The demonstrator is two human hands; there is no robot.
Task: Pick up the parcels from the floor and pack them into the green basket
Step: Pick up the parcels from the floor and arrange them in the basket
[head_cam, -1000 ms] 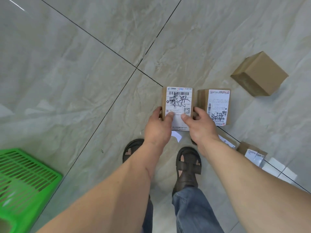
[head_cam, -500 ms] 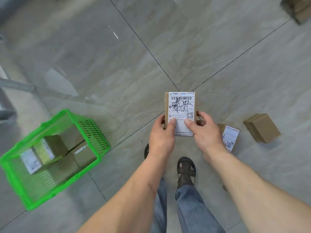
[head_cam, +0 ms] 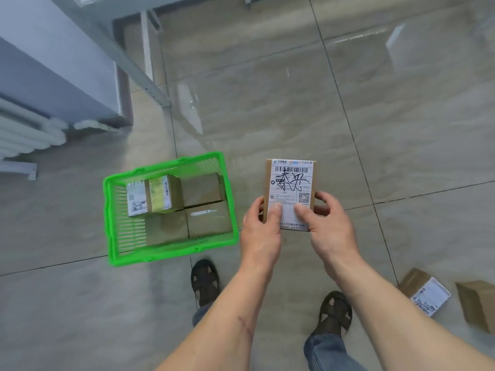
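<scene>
A brown parcel [head_cam: 291, 183] with a white shipping label is held up in the air, label side up. My left hand [head_cam: 261, 231] grips its lower left edge and my right hand [head_cam: 328, 226] grips its lower right edge, thumbs on the label. The green basket [head_cam: 171, 254] stands on the floor just to the left of the held parcel, with several brown parcels inside, two of them labelled and standing on edge. A labelled parcel [head_cam: 426, 291] and a plain brown parcel [head_cam: 479, 303] lie on the floor at the lower right.
A white radiator [head_cam: 24, 132] and a blue-grey wall [head_cam: 48, 62] are at the far left. A slanted grey metal frame leg [head_cam: 139, 70] meets the floor behind the basket. My sandalled feet [head_cam: 205, 282] stand just below the basket and parcel.
The view has swung left: the basket now sits close beside the held parcel, and the floor parcels have slid to the lower right. Both hands still hold the parcel.
</scene>
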